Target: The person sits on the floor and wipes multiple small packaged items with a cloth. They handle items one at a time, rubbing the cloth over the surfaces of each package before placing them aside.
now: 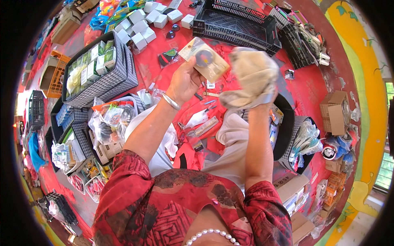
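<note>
My left hand (184, 81), with a silver bangle at its wrist, is closed on the edge of a cream carded pack (218, 70). A round dark grey piece with a yellowish middle shows on the pack's face. A crumpled beige cloth (252, 71) with darker smudges hangs from my right hand (266, 97), just right of the pack and apart from it. The cloth hides most of the right fingers. Below both hands, on the red floor covering (158, 78), lie pens (210, 102) and a clear narrow packet (206, 126) between my knees.
At left stands a checked fabric bin (131, 74) of green-and-white boxes, with more filled bins nearer. Small white boxes (139, 28) cluster far off beside a black plastic crate (234, 30). On the right are a bin of clear bags (305, 141) and a cardboard box (337, 119).
</note>
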`<state>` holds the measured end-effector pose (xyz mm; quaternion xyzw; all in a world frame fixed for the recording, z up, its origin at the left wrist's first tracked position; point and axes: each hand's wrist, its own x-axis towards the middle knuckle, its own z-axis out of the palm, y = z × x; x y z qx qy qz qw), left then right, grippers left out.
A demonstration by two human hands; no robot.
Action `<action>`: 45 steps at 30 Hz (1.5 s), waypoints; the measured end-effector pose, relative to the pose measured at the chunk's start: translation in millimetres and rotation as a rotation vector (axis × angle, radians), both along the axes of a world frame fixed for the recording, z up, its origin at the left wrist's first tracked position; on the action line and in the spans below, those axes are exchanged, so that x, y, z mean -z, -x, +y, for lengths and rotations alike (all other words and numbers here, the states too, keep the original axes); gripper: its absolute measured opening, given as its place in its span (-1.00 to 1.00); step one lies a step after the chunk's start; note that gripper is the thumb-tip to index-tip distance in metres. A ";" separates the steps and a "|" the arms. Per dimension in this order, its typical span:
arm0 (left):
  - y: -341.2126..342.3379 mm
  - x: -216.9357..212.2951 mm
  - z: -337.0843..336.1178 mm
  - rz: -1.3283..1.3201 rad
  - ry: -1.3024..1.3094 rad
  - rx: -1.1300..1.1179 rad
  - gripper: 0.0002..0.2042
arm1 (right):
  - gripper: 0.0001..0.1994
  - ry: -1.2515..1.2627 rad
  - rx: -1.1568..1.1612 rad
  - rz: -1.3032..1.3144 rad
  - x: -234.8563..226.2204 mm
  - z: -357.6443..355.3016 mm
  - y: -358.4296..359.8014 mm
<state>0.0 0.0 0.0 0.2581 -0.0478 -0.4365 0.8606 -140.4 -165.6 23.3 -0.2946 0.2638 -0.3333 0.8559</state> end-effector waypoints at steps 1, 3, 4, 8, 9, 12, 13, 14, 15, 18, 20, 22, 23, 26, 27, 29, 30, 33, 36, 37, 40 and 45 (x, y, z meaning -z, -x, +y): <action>-0.4 -0.7 -2.2 0.058 -0.036 -0.049 -0.65 | -0.42 0.020 0.112 -0.057 3.9 -19.4 6.3; -8.5 -6.0 8.8 0.105 -0.052 -0.090 -0.64 | -0.45 -0.042 0.173 -0.114 2.3 -46.4 14.2; -5.4 -6.4 11.6 0.116 -0.038 -0.080 -0.63 | -0.46 -0.114 0.221 -0.141 6.8 -53.2 20.4; -2.2 -5.4 12.1 0.189 -0.024 -0.046 -0.62 | -0.51 0.052 -0.009 -0.127 34.5 -40.0 12.2; -0.9 -3.6 11.6 0.209 -0.033 -0.034 -0.62 | -0.53 0.024 -0.057 -0.131 38.7 -26.9 1.6; 3.4 8.9 5.9 0.111 0.142 0.096 -0.59 | -0.68 -0.366 -0.312 0.023 32.8 19.7 -12.9; 7.2 15.1 6.3 0.198 0.089 0.116 -0.59 | -0.72 -0.246 -0.380 0.175 31.7 35.1 -24.1; 3.4 19.6 7.3 0.205 0.057 0.161 -0.59 | -0.72 -0.145 -0.486 0.200 29.2 49.1 -31.9; -3.6 22.8 7.5 0.215 0.031 0.202 -0.59 | -0.71 0.106 -0.550 0.217 25.3 57.2 -35.7; -15.9 27.3 12.5 0.197 0.077 0.293 -0.58 | -0.63 0.786 -0.547 0.420 12.1 51.0 -33.2; -16.7 29.2 13.9 0.169 0.089 0.311 -0.59 | -0.55 1.187 -0.304 0.636 6.0 47.7 -24.5; -13.9 31.7 12.3 0.132 -0.147 0.149 -0.60 | -0.52 1.367 -0.080 0.893 1.1 51.4 -12.5; -12.9 32.4 10.9 0.102 -0.281 0.065 -0.61 | -0.51 1.311 -0.066 0.846 -0.8 51.3 -8.2; -4.6 38.0 4.1 -0.075 -0.311 0.031 -0.59 | -0.56 0.969 -0.394 0.583 1.3 48.0 -9.4; -2.4 39.5 1.3 -0.076 -0.341 0.039 -0.59 | -0.60 0.921 -0.406 0.642 3.5 50.0 -13.8; 3.3 41.2 -4.2 -0.087 -0.320 0.107 -0.59 | -0.67 0.855 -0.396 0.705 8.0 49.0 -18.1; 4.3 40.3 -7.7 -0.075 -0.332 0.100 -0.61 | -0.77 0.763 -0.387 0.671 10.8 47.2 -19.4; 7.4 34.8 -14.5 -0.209 -0.378 0.051 -0.60 | -0.81 0.940 -0.250 0.676 14.3 41.2 -18.2; 2.6 28.5 -14.5 -0.089 -0.446 0.056 -0.61 | -0.83 0.907 -0.253 0.564 13.5 27.6 -7.7; -1.7 27.7 -13.2 -0.040 -0.464 0.050 -0.61 | -0.84 0.887 -0.277 0.545 12.4 21.9 -3.7; -19.2 33.5 -7.9 -0.008 -0.500 -0.025 -0.68 | -0.72 0.881 -0.578 0.465 8.4 -9.8 13.8; -45.3 48.0 6.0 0.049 -0.540 -0.104 -0.75 | -0.84 0.233 -0.094 0.369 -4.9 -79.0 67.9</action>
